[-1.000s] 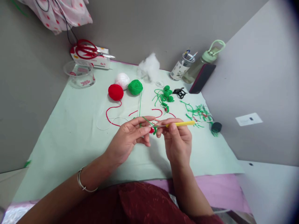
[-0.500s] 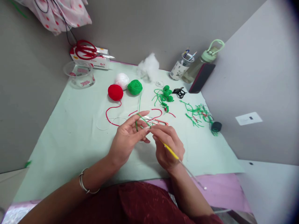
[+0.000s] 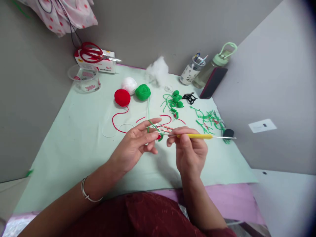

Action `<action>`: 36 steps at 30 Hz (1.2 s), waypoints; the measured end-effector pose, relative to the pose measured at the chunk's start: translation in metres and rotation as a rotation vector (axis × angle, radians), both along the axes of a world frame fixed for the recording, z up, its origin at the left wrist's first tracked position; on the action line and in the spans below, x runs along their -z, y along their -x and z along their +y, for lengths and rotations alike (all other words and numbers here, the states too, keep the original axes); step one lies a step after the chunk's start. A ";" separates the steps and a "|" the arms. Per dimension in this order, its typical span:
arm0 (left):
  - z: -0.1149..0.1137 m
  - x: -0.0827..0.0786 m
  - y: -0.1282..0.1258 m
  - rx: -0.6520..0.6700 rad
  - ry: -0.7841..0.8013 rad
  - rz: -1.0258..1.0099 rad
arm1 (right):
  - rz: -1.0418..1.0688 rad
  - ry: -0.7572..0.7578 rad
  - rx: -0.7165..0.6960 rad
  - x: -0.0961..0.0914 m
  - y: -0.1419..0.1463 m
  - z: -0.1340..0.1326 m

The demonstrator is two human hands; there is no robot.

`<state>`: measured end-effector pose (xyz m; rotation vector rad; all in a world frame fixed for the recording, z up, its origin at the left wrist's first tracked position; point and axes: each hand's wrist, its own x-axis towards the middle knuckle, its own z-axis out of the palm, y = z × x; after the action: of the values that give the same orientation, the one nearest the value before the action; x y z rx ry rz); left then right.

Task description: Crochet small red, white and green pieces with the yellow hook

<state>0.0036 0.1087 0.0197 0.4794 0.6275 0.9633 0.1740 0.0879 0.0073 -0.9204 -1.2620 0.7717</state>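
Note:
Between the thumb and fingers of my left hand is a small red and green crochet piece. Green yarn passes over that hand's raised index finger and leads back to the green yarn ball. My right hand grips a crochet hook by its yellow handle, almost level, its metal tip at the piece. Partly hidden behind my hands lie small scissors with orange handles. Red and white yarn balls sit beside the green one.
Green crocheted pieces, a black hair claw and yarn scraps lie to the right. Along the back stand a clear tub, white stuffing, a pen cup, a bottle and a phone. Red scissors rest on a box.
My right hand has turned and moved right, swinging the hook from a downward slant to nearly level. The red and green piece now shows at my left fingertips.

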 end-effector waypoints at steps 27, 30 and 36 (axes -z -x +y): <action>-0.004 0.001 -0.008 -0.130 -0.064 0.179 | 0.130 0.117 -0.003 0.001 0.003 0.002; -0.004 0.001 -0.009 -0.141 -0.067 0.178 | 0.023 0.040 0.062 0.000 0.005 0.001; -0.004 -0.003 -0.009 -0.062 -0.066 0.153 | -0.144 -0.062 0.071 0.005 0.009 0.000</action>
<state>0.0131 0.1044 0.0230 0.5990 0.7542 1.0144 0.1646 0.0879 0.0021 -0.9786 -1.3637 0.6158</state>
